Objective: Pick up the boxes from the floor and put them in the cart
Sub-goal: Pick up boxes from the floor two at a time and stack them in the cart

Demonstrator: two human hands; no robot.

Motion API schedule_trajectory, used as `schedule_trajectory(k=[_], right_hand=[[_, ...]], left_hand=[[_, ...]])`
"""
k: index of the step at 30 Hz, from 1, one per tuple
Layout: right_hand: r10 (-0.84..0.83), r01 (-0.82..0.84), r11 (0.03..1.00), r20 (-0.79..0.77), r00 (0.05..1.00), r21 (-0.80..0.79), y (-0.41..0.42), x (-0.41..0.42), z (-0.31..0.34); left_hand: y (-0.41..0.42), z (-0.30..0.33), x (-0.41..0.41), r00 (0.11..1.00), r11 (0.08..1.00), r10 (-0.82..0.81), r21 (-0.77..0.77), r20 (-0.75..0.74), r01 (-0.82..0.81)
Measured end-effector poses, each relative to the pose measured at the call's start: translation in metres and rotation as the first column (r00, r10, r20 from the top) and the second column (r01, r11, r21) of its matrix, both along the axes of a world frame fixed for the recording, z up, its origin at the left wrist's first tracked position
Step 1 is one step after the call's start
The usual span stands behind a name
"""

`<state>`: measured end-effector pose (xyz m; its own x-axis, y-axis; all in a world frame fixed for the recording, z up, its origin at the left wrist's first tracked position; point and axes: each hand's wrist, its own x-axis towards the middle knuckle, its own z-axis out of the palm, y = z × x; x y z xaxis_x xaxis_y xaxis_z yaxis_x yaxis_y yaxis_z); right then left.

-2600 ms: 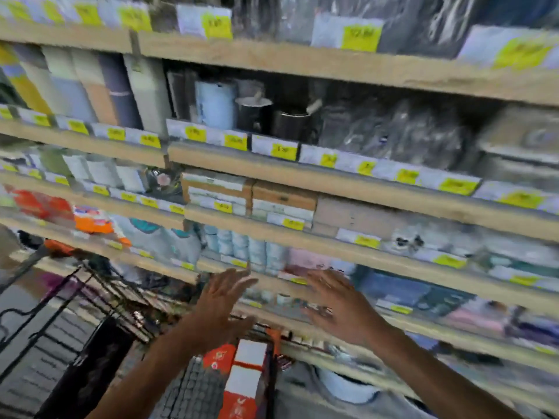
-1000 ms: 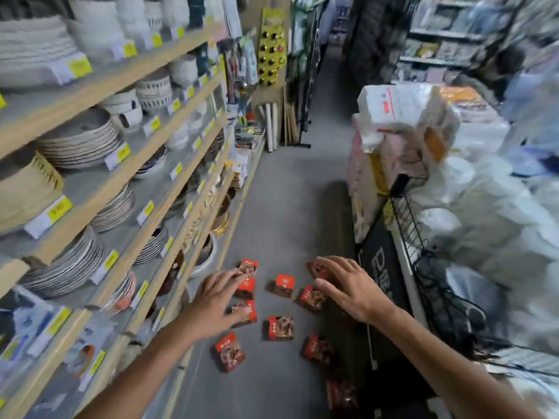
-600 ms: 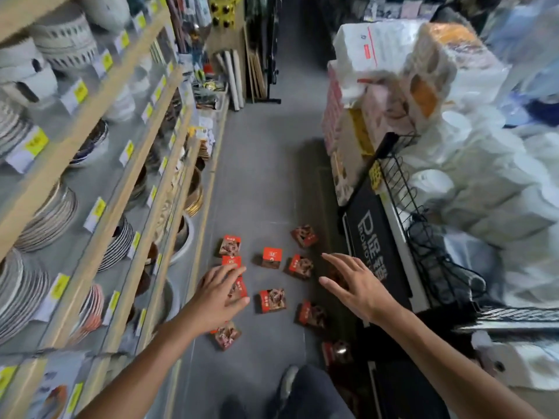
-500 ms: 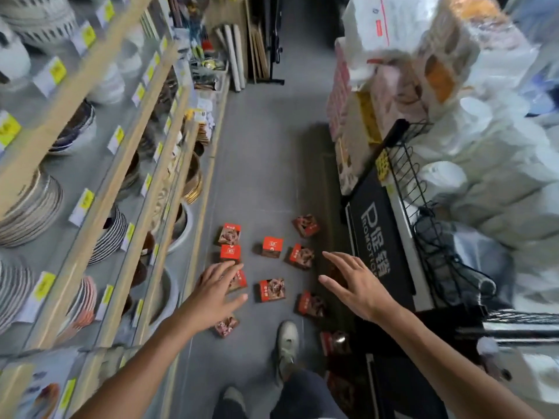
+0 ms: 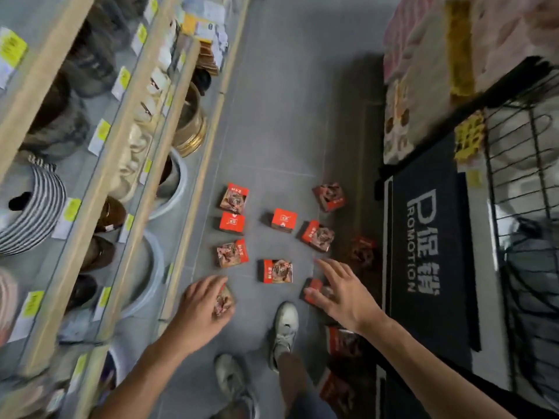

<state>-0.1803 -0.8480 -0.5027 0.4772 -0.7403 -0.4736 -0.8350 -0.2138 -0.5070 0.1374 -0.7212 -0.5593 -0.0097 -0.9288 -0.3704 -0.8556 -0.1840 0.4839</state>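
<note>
red boxes (image 5: pixel 277 270) litter the floor (image 5: pixel 272 116) beside the cart (image 5: pixel 520 176); pickup step: left hand (image 5: pixel 205 306) curls over one, grip unclear; right hand (image 5: pixel 341 294) open, must close next.

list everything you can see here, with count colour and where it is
boxes: at least eleven, red with a food picture, scattered on the floor between shelves and cart
floor: one, grey tile, aisle centre
shelves: one wooden unit with yellow price tags, left side
bowls and plates: several, striped, brown, white and gold, on the shelves
cart: one, black wire, right side
promotion sign: one, black with white lettering, on the cart's side
packaged goods: a stack, pink and pale, upper right
shoes: two, pale grey, bottom centre
left hand: closing on a box at lower left, grip not clearly shut
right hand: open, fingers spread over a box near the cart
</note>
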Motion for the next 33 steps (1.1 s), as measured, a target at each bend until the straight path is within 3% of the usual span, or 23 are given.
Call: schedule_trajectory(k=[5,13,17,19,21,23,27,33], right_hand=[[0.033,-0.027,0.993,-0.047,0.998,0.111,-0.01,0.023,-0.114],[-0.15,0.176,0.939,-0.109,0.983,0.297,-0.019,0.034,-0.367],[-0.263,0.291,0.891,-0.125,0.957,0.348,-0.014,0.029,-0.482],[-0.422,0.429,0.823,-0.104,0.901,0.372,-0.015,0.028,-0.536],[-0.633,0.602,0.682,-0.075,0.77,0.415,-0.015,0.03,-0.586],[-0.71,0.656,0.588,-0.086,0.699,0.472,-0.012,0.044,-0.624],[-0.817,0.655,0.494,0.048,0.575,0.571,-0.001,0.058,-0.689],[-0.845,0.714,0.513,0.132,0.519,0.477,0.014,0.059,-0.7]], left_hand=[[0.005,-0.12,0.008,1.0,0.998,0.018,0.055,-0.018,-0.017],[0.014,-0.323,0.016,0.997,0.997,-0.072,0.02,-0.042,0.073],[0.016,-0.413,0.012,0.991,0.995,0.011,0.095,-0.133,0.001],[0.011,-0.454,0.007,0.987,0.996,0.04,0.084,-0.153,-0.028],[0.006,-0.49,-0.002,0.979,0.992,0.073,0.111,-0.191,-0.052],[0.008,-0.523,-0.01,0.975,0.989,0.088,0.138,-0.202,-0.06],[0.013,-0.568,-0.023,0.959,0.985,0.108,0.162,-0.263,-0.067],[0.007,-0.584,-0.036,0.941,0.987,0.134,0.127,-0.312,-0.099]])
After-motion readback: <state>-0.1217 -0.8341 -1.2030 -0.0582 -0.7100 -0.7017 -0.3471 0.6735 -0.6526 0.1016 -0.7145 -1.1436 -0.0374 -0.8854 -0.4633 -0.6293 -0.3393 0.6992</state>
